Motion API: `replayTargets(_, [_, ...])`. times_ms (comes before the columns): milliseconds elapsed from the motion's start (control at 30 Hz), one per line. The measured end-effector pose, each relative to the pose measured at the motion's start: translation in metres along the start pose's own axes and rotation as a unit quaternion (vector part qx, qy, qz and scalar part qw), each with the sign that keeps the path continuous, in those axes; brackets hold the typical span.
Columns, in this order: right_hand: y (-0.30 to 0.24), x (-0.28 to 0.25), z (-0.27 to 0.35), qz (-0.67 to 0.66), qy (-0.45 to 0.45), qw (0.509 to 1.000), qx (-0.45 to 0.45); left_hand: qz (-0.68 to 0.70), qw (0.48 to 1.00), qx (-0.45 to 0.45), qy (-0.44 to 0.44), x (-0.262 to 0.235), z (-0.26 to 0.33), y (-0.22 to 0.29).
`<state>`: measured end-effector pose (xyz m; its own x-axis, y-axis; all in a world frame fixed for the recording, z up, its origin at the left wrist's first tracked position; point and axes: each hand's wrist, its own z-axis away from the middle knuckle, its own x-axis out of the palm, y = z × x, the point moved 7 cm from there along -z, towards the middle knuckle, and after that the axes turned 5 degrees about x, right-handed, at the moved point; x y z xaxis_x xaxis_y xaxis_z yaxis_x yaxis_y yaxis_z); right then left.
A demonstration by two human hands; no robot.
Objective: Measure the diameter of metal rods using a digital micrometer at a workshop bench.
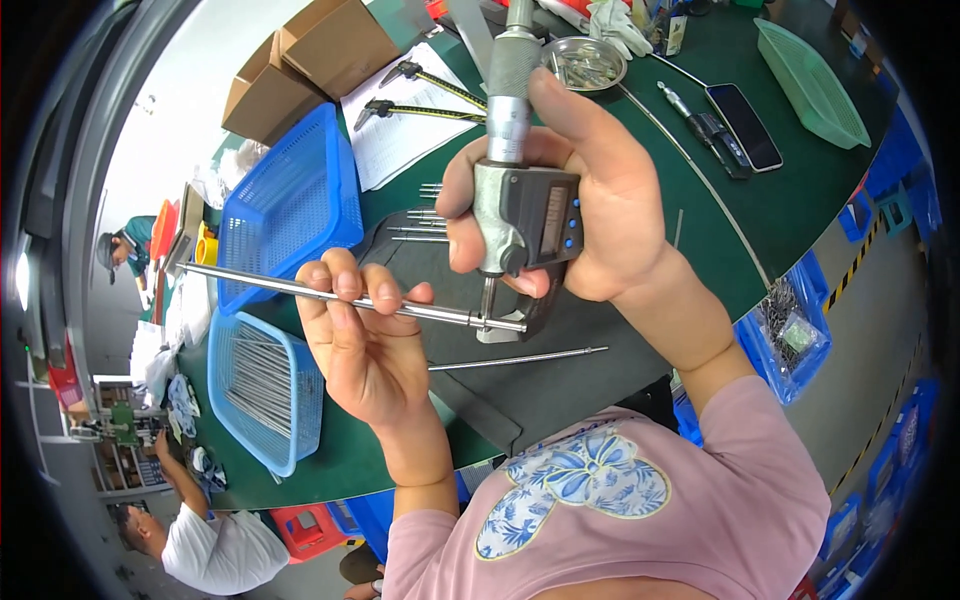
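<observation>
My right hand (615,205) is closed around a digital micrometer (495,205) with a knurled thimble and a small display, held upright above the table. My left hand (375,365) pinches a long thin metal rod (250,279) between fingers and thumb. The rod slants slightly down to the right, and its stepped right end lies at the gap between the micrometer's spindle and anvil. Whether both faces touch it I cannot tell. Below, a second metal rod (520,358) rests on a dark mat (560,390). Several shorter metal pins (425,225) lie behind my left hand.
A light blue basket (308,400) of rods and a darker blue basket (345,190) stand left. Behind are two calipers (430,110) on paper, cardboard boxes (335,45) and a metal bowl (622,75). A phone (745,127) and green tray (815,85) lie right. Two people work left.
</observation>
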<state>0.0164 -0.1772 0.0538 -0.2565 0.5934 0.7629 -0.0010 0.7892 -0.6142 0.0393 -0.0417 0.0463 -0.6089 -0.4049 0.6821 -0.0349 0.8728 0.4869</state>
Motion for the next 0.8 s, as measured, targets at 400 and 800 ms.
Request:
replayTargets(400, [0.0056,-0.0013,-0.0016,0.011,0.091,0.995,0.026,0.034,0.998,-0.021,-0.057,0.0016,0.0,0.0038])
replayTargets(800, [0.0101,0.0012,-0.0037,-0.008,0.066,0.998,0.022,0.042,0.999,-0.006,-0.003,-0.0065,-0.0001,0.0046])
